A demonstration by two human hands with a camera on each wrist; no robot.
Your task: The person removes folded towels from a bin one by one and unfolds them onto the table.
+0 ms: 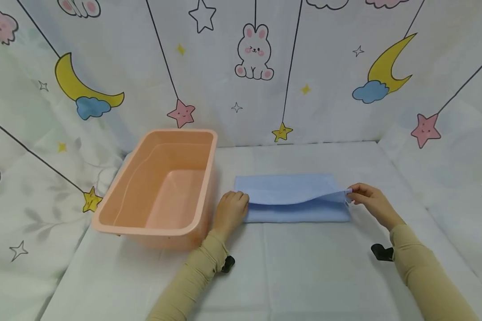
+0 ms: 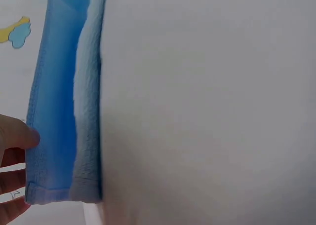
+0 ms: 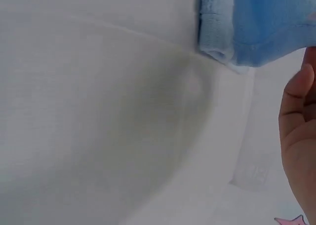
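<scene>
A light blue towel lies folded in a long strip on the white table, with its upper layer raised off the lower one toward the right. My left hand pinches the left end of that layer. In the left wrist view the thumb presses on the hemmed edge of the towel, fingers behind it. At the other end, my right hand holds up the towel's right corner between thumb and fingers. In the right wrist view, part of the right hand shows below the towel; its fingertips are partly cut off.
A peach plastic basin stands on the table, left of the towel and close beside my left forearm. Its inside shows no contents. Behind the table hangs a white cloth backdrop printed with moons, stars and rabbits.
</scene>
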